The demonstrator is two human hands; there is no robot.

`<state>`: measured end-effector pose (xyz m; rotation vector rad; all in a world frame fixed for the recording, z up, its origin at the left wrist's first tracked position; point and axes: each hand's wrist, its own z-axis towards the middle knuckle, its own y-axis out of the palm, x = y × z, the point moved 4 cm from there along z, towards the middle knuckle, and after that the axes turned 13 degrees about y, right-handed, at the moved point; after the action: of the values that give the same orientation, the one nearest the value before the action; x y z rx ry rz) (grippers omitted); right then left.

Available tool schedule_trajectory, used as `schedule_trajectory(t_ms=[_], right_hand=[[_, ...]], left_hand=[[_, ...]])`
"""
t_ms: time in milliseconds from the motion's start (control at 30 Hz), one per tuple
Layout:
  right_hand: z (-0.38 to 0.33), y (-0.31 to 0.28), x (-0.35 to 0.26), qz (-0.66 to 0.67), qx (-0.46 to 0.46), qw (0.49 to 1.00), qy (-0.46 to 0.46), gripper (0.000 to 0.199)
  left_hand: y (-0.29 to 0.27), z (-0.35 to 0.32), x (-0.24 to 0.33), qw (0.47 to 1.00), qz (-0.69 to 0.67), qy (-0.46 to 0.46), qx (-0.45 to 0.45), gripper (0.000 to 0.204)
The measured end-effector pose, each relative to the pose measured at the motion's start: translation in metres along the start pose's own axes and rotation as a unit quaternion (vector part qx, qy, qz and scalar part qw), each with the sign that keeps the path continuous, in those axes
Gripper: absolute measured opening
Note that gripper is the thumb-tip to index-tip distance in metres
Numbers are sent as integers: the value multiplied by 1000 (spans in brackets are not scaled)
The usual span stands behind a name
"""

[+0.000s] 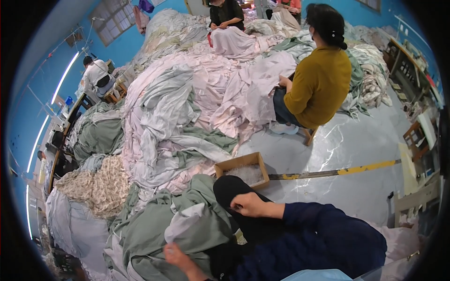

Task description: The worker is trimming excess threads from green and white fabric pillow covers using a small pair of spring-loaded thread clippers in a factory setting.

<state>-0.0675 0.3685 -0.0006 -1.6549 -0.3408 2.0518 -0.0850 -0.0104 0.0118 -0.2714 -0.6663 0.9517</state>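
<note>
Green cloth [154, 229], lower left of frame: handling apparently unfinished. Left hand [177, 257]: over it, grip unclear. Right hand [249, 205], lower centre: fingers curled, contents hidden. Cloth heap [164, 100], centre: finished share indeterminable.

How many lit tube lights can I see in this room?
3, all along the picture's left side: an upper tube, a middle tube and a lowest tube. Others may be hidden.

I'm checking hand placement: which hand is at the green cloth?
The left hand, at the green cloth; the right hand is by the black-trousered knee.
</note>
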Motion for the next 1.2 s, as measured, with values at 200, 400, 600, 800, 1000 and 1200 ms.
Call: schedule_trajectory(t_ms=[200,400,600,800,1000,1200], right_hand=[[142,-94,-77,20,178,982,-67,57],[236,-241,-225,12,289,933,-215,59],[230,-269,-187,-15,255,959,-120,51],[230,-281,-164,-141,261,949,-103,48],[309,-325,-190,-193,348,902,-170,43],[375,-351,-188,-260,396,840,-263,48]], left_hand=[[22,115,29,987,-144,-50,-54,17],[105,54,10,978,-44,-29,-202,14],[116,60,19,968,-63,-9,-243,20],[116,65,24,972,-70,16,-226,20],[115,61,20,974,-56,35,-217,18],[123,59,22,972,-47,23,-231,16]])
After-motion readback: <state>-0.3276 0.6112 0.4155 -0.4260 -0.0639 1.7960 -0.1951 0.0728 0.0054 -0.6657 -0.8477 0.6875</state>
